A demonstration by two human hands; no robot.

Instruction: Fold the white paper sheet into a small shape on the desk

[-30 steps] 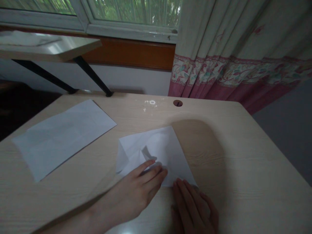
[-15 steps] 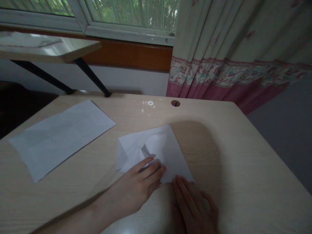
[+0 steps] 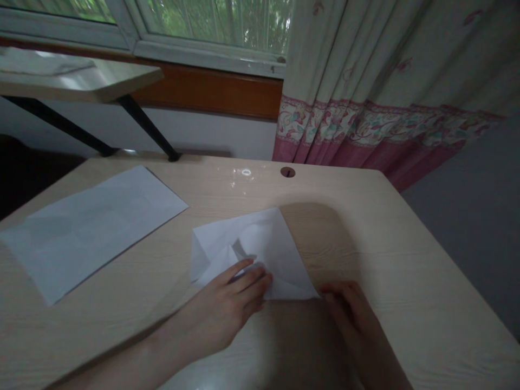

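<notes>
A folded sheet of white paper lies on the desk before me, with creases and a small raised flap near its middle. My left hand rests on its near edge, fingers stretched out and pressing it down. At the paper's near right corner, my right hand has its thumb and fingertips together, pinching the tip. Part of the near left side of the paper is hidden under my left hand.
Another white sheet lies to the left on the pale wooden desk. A raised shelf on black struts stands at the back left. A round cable hole is near the back edge, below a curtain.
My right hand has slid right along the paper's near edge to its corner, going from flat fingers to a pinch. My left hand stays on the paper. The view has shifted slightly.
</notes>
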